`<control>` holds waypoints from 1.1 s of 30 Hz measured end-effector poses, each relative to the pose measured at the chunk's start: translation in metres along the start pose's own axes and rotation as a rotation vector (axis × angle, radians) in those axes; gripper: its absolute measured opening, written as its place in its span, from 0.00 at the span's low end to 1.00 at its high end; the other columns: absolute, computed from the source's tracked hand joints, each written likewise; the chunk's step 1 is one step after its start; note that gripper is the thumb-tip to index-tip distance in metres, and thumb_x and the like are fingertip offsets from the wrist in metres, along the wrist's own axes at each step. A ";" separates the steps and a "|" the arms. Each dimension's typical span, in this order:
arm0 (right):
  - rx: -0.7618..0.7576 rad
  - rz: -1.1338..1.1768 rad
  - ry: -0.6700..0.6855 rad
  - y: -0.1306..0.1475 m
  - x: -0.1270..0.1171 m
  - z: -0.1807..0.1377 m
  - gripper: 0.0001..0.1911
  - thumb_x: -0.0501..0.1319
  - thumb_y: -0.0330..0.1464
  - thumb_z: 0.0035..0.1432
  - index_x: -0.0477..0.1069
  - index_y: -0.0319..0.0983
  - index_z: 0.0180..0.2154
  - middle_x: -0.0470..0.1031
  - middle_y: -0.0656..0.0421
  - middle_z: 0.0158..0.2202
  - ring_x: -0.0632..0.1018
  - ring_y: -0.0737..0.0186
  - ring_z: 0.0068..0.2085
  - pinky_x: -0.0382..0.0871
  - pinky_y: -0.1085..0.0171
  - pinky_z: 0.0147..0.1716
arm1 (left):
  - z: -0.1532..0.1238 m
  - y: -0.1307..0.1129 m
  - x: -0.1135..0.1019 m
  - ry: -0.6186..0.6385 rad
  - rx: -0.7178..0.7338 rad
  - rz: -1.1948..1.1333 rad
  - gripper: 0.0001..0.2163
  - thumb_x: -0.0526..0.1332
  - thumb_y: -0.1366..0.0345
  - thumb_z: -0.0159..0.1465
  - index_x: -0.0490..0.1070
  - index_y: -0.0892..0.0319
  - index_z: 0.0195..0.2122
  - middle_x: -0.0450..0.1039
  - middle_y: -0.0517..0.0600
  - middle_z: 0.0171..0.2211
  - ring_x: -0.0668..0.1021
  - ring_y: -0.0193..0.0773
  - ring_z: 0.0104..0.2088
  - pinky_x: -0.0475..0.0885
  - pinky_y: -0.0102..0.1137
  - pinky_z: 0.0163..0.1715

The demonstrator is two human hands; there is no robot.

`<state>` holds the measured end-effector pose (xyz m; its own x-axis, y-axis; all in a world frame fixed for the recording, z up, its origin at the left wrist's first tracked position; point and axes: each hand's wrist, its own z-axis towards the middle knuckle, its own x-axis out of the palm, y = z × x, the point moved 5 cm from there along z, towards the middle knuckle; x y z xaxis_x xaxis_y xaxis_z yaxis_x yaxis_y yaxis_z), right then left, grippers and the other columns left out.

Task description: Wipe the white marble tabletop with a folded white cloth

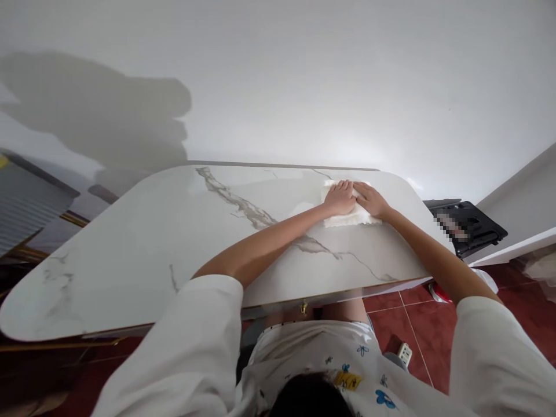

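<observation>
- White, thin, soft-looking cloth (343, 220) lies right of the middle of the frame, near the back edge of the long, white, marble-look table with round corners (130, 243). It may be paper; I can't tell.
- The left hand (341, 198) lies palm down on the cloth, fingers close together, not pinching. The right hand (370, 200) lies flat on it too, its fingers pointing at the left one. I can't tell if the two touch.
- The cloth could bunch up, I think, if one hand pushed harder than the other. If it is thin paper, hard rubbing could tear it.
- If the hands slid too far right, the cloth could slip off the table's end, by the black, hard-looking case (486, 223) at the right of the frame. Part of that case is blurred out.
- The plain white wall (278, 75) at the top stands behind the back edge, so fingers could bump it if they went too far up.
- At the lower right, a small white socket block (405, 353) is by the red tile floor (419, 324). A grey, ridged thing (32, 197) is at the left.
</observation>
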<state>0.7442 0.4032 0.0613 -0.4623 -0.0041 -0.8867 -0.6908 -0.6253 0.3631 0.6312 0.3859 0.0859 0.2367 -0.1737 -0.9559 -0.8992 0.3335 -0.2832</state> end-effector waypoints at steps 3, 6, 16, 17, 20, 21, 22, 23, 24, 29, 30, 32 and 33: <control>0.043 -0.003 0.002 -0.022 0.006 0.035 0.30 0.47 0.35 0.62 0.58 0.35 0.64 0.61 0.54 0.65 0.60 0.53 0.65 0.52 0.51 0.65 | 0.036 0.018 -0.001 -0.051 -0.052 0.006 0.27 0.45 0.66 0.67 0.47 0.68 0.67 0.44 0.60 0.69 0.49 0.47 0.69 0.45 0.43 0.66; 0.116 0.001 -0.009 -0.042 0.013 0.062 0.30 0.47 0.34 0.61 0.60 0.34 0.63 0.61 0.53 0.65 0.60 0.54 0.65 0.52 0.52 0.65 | 0.067 0.035 -0.002 -0.078 -0.047 0.022 0.26 0.45 0.66 0.67 0.49 0.69 0.66 0.48 0.61 0.68 0.52 0.47 0.68 0.47 0.40 0.65; 0.244 -0.058 -0.008 -0.067 0.019 0.109 0.23 0.45 0.35 0.64 0.70 0.40 0.54 0.75 0.55 0.54 0.74 0.48 0.53 0.66 0.53 0.52 | 0.111 0.066 -0.018 -0.186 -0.011 0.061 0.15 0.45 0.67 0.66 0.71 0.62 0.44 0.76 0.57 0.45 0.76 0.47 0.47 0.68 0.38 0.48; 0.242 -0.051 -0.008 -0.067 0.019 0.110 0.23 0.45 0.35 0.64 0.70 0.40 0.54 0.74 0.55 0.54 0.74 0.48 0.53 0.66 0.53 0.52 | 0.111 0.065 -0.019 -0.194 0.002 0.064 0.15 0.45 0.67 0.66 0.71 0.62 0.44 0.75 0.57 0.46 0.76 0.47 0.47 0.68 0.38 0.48; 0.208 -0.016 -0.036 -0.066 0.018 0.109 0.24 0.45 0.35 0.64 0.67 0.37 0.57 0.71 0.53 0.58 0.71 0.49 0.56 0.64 0.52 0.56 | 0.108 0.062 -0.019 -0.235 0.060 0.078 0.15 0.46 0.68 0.66 0.69 0.63 0.47 0.73 0.57 0.50 0.73 0.46 0.51 0.65 0.37 0.53; 0.191 -0.015 -0.044 -0.066 0.019 0.108 0.25 0.45 0.35 0.64 0.65 0.36 0.58 0.70 0.52 0.59 0.70 0.49 0.58 0.62 0.52 0.57 | 0.106 0.060 -0.019 -0.250 0.075 0.087 0.16 0.46 0.69 0.66 0.69 0.63 0.48 0.73 0.58 0.51 0.72 0.46 0.53 0.63 0.37 0.54; 0.172 -0.022 -0.049 -0.065 0.020 0.107 0.26 0.45 0.35 0.64 0.64 0.34 0.59 0.68 0.51 0.60 0.69 0.49 0.59 0.60 0.52 0.59 | 0.103 0.059 -0.019 -0.263 0.084 0.097 0.16 0.46 0.69 0.66 0.68 0.64 0.49 0.72 0.58 0.51 0.71 0.46 0.54 0.63 0.38 0.55; 0.150 -0.035 -0.051 -0.064 0.021 0.105 0.26 0.44 0.34 0.64 0.63 0.34 0.60 0.67 0.51 0.61 0.67 0.50 0.60 0.59 0.52 0.60 | 0.100 0.058 -0.018 -0.274 0.089 0.109 0.16 0.46 0.70 0.65 0.67 0.64 0.50 0.72 0.59 0.51 0.71 0.46 0.54 0.62 0.38 0.56; 0.125 -0.052 -0.050 -0.062 0.022 0.103 0.26 0.44 0.34 0.64 0.63 0.33 0.60 0.66 0.51 0.61 0.66 0.51 0.61 0.58 0.52 0.61 | 0.096 0.056 -0.017 -0.282 0.093 0.121 0.16 0.46 0.70 0.65 0.66 0.64 0.50 0.71 0.59 0.51 0.70 0.46 0.54 0.62 0.38 0.56; 0.080 -0.128 -0.039 -0.045 0.024 0.081 0.29 0.43 0.32 0.62 0.58 0.30 0.62 0.60 0.48 0.65 0.60 0.48 0.65 0.54 0.48 0.63 | 0.069 0.046 -0.011 -0.315 0.138 0.161 0.18 0.46 0.70 0.65 0.64 0.65 0.54 0.68 0.59 0.55 0.67 0.46 0.58 0.59 0.39 0.59; 0.082 -0.130 -0.037 -0.040 0.024 0.074 0.29 0.43 0.32 0.62 0.58 0.29 0.62 0.59 0.47 0.65 0.59 0.48 0.65 0.53 0.47 0.64 | 0.063 0.044 -0.009 -0.313 0.139 0.161 0.18 0.46 0.70 0.65 0.63 0.65 0.55 0.67 0.60 0.56 0.66 0.46 0.59 0.58 0.39 0.60; 0.076 -0.131 -0.030 -0.027 0.022 0.058 0.29 0.43 0.33 0.62 0.57 0.30 0.63 0.60 0.47 0.65 0.60 0.47 0.65 0.53 0.46 0.63 | 0.048 0.038 -0.005 -0.300 0.139 0.161 0.20 0.46 0.70 0.65 0.62 0.67 0.57 0.65 0.60 0.58 0.64 0.46 0.60 0.56 0.40 0.61; 0.076 -0.133 -0.022 -0.019 0.021 0.050 0.29 0.43 0.33 0.63 0.57 0.30 0.63 0.60 0.47 0.65 0.59 0.47 0.65 0.53 0.46 0.63 | 0.039 0.035 -0.003 -0.292 0.140 0.166 0.20 0.45 0.70 0.66 0.61 0.67 0.58 0.64 0.60 0.59 0.63 0.46 0.61 0.55 0.39 0.62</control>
<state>0.7200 0.4538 0.0500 -0.3755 0.0920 -0.9222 -0.7864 -0.5582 0.2645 0.6135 0.4346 0.0760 0.2055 0.1589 -0.9657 -0.8800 0.4617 -0.1113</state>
